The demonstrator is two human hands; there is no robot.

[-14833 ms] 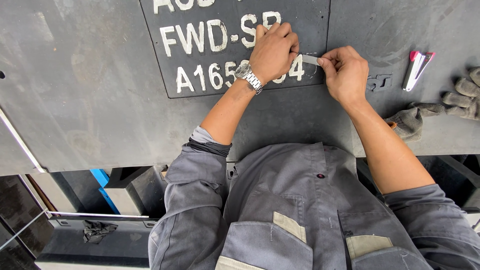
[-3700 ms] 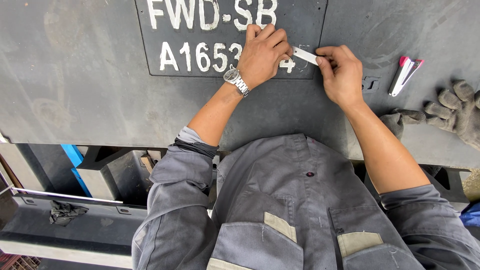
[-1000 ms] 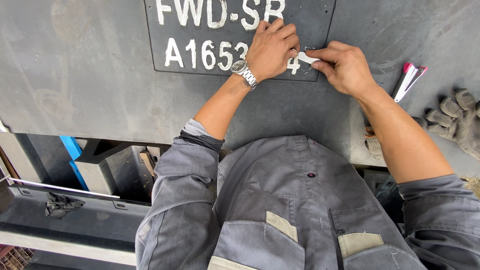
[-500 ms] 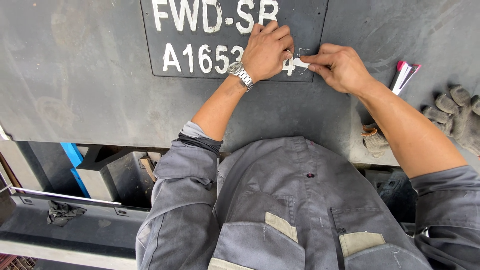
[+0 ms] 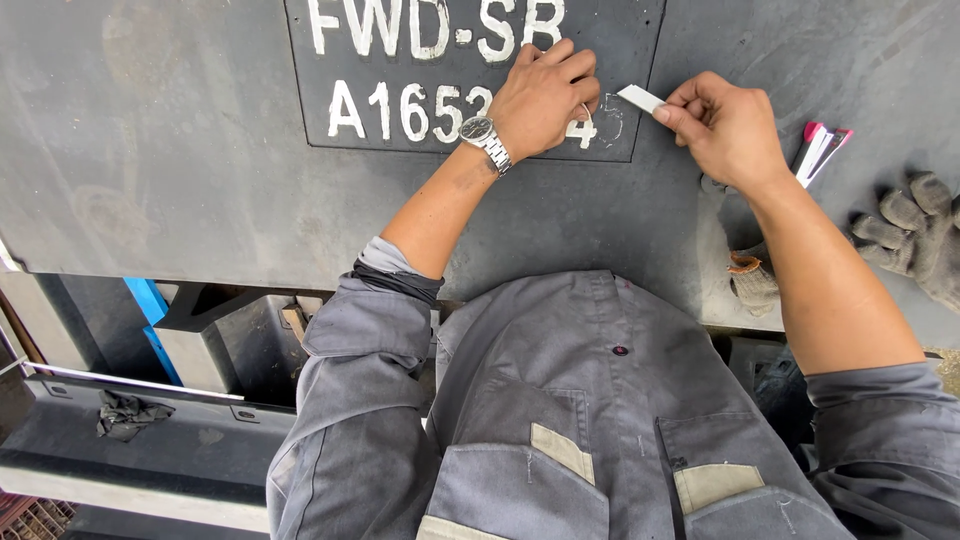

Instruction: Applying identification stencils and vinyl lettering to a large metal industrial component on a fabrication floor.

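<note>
Left hand: the left hand, a silver metal wristwatch on its wrist, lies knuckles up in the upper middle of the frame, fingers curled and pressed on the dark grey rectangular metal plate with white painted characters; it grasps nothing I can make out.

Right hand: the right hand, upper right of centre, pinches the small flat white strip by one end between thumb and fingertips.

Strip position: it juts left from the right hand's fingertips, just above the plate's right edge, close to the left hand's fingers but apart from them; whether its free end touches the plate I cannot tell.

Handling, as a judgement: the strip looks thin and very light; whether stiff or bendable I cannot tell. A narrow end pinch suits it, while hard squeezing could crease or snap it.

Surface: the plate is fixed to a large scuffed grey metal panel filling the upper frame.

Nearby: pink-and-white slim markers at right; a worn grey work glove at the far right edge; another dirty glove with an orange cuff beneath the right forearm.

Clothing: grey work coveralls fill the lower frame.
</note>
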